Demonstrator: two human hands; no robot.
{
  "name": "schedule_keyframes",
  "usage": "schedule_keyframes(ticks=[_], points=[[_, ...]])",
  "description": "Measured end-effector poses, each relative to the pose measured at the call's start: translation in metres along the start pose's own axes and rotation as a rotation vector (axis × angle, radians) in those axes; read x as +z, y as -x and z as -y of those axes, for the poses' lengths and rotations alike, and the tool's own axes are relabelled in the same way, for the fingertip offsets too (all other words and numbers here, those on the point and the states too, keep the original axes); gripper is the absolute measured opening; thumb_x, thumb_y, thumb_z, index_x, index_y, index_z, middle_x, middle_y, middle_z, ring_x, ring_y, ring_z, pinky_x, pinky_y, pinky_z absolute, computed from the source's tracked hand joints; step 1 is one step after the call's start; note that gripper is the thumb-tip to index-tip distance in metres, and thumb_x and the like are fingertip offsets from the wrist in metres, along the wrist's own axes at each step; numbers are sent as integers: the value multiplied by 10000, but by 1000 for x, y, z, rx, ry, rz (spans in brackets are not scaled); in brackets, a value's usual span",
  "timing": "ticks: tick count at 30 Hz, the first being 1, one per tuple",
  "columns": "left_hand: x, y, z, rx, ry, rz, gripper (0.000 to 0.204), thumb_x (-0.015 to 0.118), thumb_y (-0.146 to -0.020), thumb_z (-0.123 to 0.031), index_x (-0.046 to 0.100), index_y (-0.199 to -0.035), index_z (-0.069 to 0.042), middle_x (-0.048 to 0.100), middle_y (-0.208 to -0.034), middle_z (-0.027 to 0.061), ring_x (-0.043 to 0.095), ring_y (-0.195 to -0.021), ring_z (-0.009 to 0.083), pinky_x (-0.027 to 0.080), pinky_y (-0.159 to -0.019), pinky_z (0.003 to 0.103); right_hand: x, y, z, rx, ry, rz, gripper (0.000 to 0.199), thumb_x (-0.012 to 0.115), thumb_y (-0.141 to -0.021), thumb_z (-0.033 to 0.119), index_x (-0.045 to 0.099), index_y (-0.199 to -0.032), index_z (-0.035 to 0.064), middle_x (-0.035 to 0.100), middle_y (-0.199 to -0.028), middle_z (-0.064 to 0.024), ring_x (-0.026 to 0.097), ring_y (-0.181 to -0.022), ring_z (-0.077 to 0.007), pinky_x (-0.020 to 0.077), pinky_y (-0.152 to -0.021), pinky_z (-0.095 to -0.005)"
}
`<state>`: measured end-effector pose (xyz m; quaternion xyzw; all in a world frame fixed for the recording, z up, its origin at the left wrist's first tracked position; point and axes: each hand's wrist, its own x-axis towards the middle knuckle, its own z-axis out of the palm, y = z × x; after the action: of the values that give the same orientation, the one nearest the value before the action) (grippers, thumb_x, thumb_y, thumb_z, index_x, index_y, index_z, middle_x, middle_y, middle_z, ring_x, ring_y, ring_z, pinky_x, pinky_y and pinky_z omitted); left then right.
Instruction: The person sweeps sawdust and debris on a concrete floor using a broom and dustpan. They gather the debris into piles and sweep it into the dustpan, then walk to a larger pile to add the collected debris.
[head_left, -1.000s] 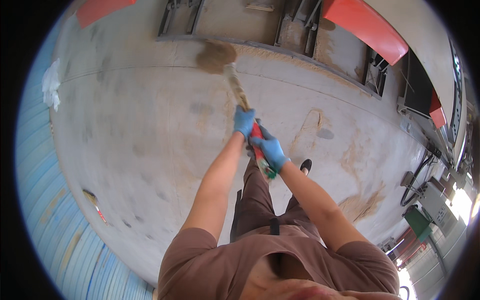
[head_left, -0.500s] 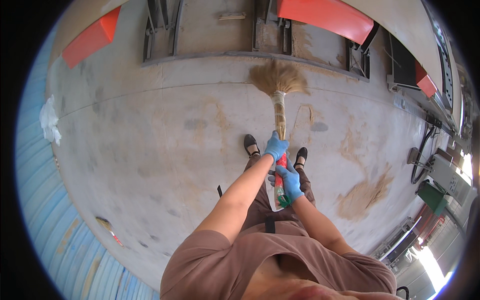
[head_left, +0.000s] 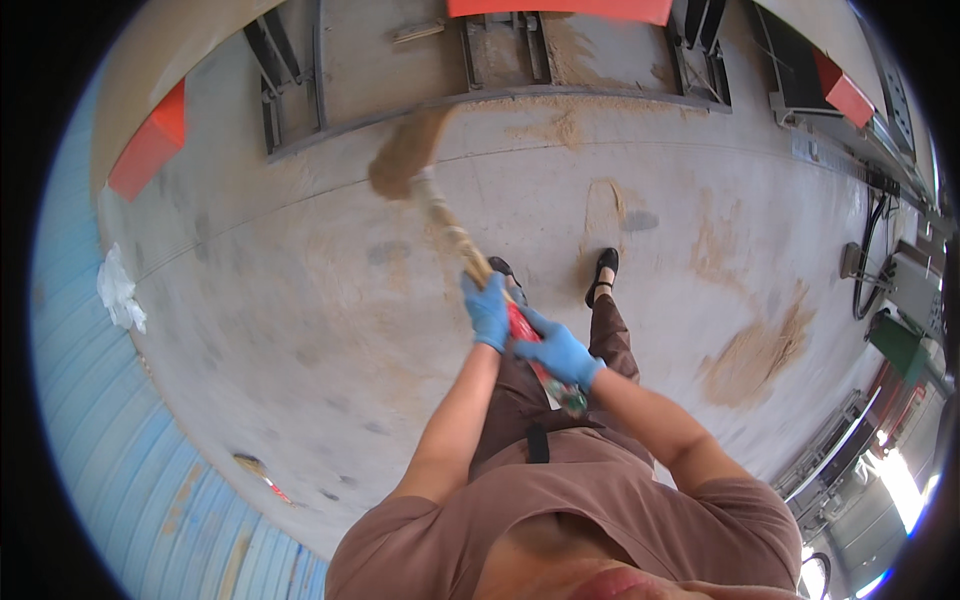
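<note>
A long broom with a fan of tan bristles slants up and to the left across the grey floor, its head blurred by motion near a dark metal floor rail. My left hand, in a blue glove, is closed around the middle of the handle. Lower down, my right hand, gloved in the same blue, grips the red-wrapped part near the handle's end. Sandy dust lies along the rail, ahead of my feet.
A larger patch of sawdust-like dust spreads on the right. A dark metal frame with red guards stands ahead. By the blue corrugated wall lie a second broom and a crumpled white bag. Cables and a grey box stand at right.
The broom head has swung left, from straight ahead to a slant. Both hands have turned with the handle, the left one moving leftward. The view has shifted a little.
</note>
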<state>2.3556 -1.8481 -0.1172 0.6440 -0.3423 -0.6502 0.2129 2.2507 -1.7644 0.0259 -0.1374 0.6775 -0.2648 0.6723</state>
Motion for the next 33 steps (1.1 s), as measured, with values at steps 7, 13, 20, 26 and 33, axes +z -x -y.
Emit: schedule_keyframes(ticks=[7,13,20,26,33], points=[[17,-134,-14,-58,2,-148,415,663,-815,-158,499,-1114,79,609,-1006,192,620,-767,252,533,-680,403,-51,-138,47,42,-359,270,661,671,-814,106,450,-1432,30,664,-1068,-159,690,-779,-213,602,-610,-341],[152,-140,31,-33,-303,32,308,663,-752,-166,571,-944,57,627,-835,152,594,-709,235,508,-626,402,-152,-112,4,-40,-404,-53,610,673,-797,94,505,-1376,5,680,-947,-120,688,-693,-191,581,-592,-325],[315,-73,65,-138,-292,242,305,651,-780,-85,513,-1032,17,602,-840,158,632,-592,308,545,-528,440,-256,-52,-62,63,-820,-277,669,653,-825,45,419,-1450,6,655,-1066,-148,676,-733,-216,592,-597,-345],[362,-17,96,-16,-552,351,383,604,-787,-92,479,-1125,37,630,-949,243,668,-663,347,565,-538,443,-284,-23,-130,2,-927,-358,684,657,-829,59,401,-1461,2,657,-1072,-118,661,-733,-187,570,-599,-326],[394,39,108,-304,-495,454,420,596,-791,-78,465,-1178,17,632,-889,210,667,-616,350,564,-514,439,-294,18,-156,18,-1028,-468,646,619,-861,65,398,-1467,23,639,-1057,-99,648,-769,-169,557,-580,-303]])
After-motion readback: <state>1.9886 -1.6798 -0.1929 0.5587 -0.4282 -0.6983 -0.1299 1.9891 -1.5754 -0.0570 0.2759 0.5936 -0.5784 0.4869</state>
